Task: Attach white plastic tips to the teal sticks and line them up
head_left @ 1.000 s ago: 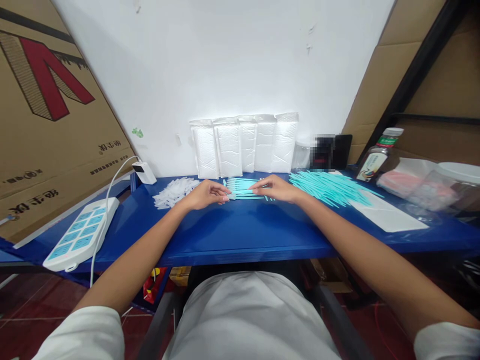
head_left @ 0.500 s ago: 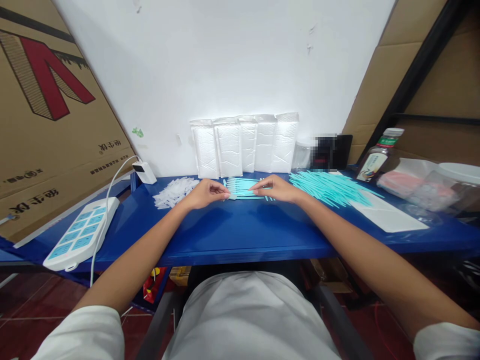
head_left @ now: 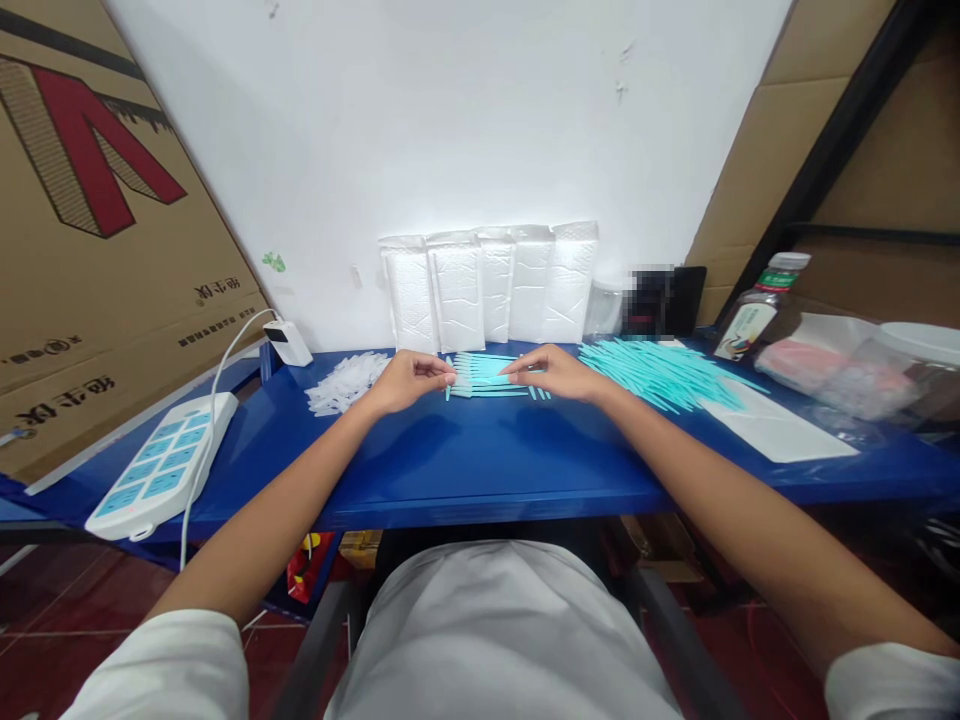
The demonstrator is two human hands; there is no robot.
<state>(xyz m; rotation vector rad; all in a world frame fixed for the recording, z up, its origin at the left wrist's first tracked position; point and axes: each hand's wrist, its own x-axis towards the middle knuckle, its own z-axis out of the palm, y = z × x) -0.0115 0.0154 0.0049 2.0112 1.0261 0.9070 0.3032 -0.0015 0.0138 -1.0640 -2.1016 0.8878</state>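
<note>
A row of thin turquoise sticks [head_left: 491,391] lies side by side on the blue table, with pale, whitish ends towards the left. My left hand [head_left: 409,380] is at the left end of this row, thumb and fingers pinched together; what is between them is too small to make out. From the right, my right hand [head_left: 556,373] reaches over the row with its fingertips closed on a turquoise stick [head_left: 504,378], partly hidden. A heap of small white pieces [head_left: 346,384] lies beside my left hand. To the right of my right hand spreads a larger pile of loose turquoise sticks [head_left: 651,372].
Several white padded packets [head_left: 459,295] lean on the wall behind the row. On the left are a power strip [head_left: 161,465] and a white charger [head_left: 289,343] with a cable. A bottle [head_left: 757,310], a clear tub [head_left: 919,365] and a white sheet [head_left: 787,428] occupy the right side.
My left hand has shifted slightly up and left, off the white end of the nearest stick. My right hand has moved very little. The view has tilted slightly.
</note>
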